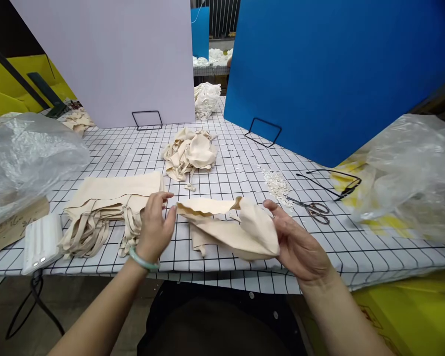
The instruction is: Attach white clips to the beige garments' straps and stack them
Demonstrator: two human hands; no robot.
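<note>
Cloth on the gridded table

My left hand (154, 227) and right hand (300, 242) each grip the cream cloth (230, 227) on the table (244, 163); scissors (313, 208) right of it, boards behind.

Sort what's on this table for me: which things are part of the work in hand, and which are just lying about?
In hand: cream cloth bag, held between left hand and right hand; flat stack of bags; crumpled bag heap.

Lying about: scissors, white scraps, plastic sacks, white power bank, blue board.
</note>
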